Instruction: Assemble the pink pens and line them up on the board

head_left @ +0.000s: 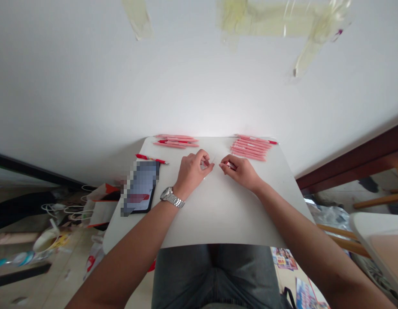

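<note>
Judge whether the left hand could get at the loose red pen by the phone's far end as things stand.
Probably yes: nothing visible stands between the left hand and the red pen, which lies uncovered by the phone.

I seem to be in a lived-in room, perhaps a home or dormitory: my small white desk (214,214) stands against a plain wall (186,86) patched with yellowed tape (279,23). Off its left edge, carrier bags (102,208) clutter the tiled floor (68,279); below its near right corner lie leaflets (284,259).
</note>
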`<act>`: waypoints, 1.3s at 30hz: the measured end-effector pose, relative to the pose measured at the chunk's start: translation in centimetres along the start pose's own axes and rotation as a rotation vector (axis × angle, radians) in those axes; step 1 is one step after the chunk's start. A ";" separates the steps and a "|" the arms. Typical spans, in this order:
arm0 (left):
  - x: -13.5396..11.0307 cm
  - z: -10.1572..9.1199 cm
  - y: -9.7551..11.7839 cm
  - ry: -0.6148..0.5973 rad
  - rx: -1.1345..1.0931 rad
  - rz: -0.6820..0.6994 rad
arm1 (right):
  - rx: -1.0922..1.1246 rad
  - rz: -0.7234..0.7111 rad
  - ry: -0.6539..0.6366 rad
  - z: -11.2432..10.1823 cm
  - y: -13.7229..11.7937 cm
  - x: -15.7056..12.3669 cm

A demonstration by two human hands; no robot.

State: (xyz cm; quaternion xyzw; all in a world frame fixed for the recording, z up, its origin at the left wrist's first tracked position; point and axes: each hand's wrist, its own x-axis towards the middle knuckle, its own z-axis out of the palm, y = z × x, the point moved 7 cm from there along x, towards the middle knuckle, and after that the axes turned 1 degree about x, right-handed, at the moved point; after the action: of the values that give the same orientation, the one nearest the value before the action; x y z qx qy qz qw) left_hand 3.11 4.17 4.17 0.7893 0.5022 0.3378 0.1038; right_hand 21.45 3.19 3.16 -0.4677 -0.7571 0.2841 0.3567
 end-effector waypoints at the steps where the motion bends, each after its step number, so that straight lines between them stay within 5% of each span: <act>1: -0.1 0.1 0.1 -0.008 0.026 0.006 | 0.005 -0.002 0.001 0.0 0.0 0.0; 14: -0.3 0.1 1.1 -0.077 0.218 0.002 | 0.004 0.025 -0.014 0.1 0.3 0.0; 39: -0.2 0.3 -0.2 -0.037 0.115 0.020 | 0.000 0.008 0.002 -0.1 0.0 0.1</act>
State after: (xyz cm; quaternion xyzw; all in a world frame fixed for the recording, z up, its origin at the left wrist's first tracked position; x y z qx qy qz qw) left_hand 3.08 4.16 3.73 0.8050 0.5108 0.2948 0.0643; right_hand 21.54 3.25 3.24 -0.4714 -0.7548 0.2849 0.3563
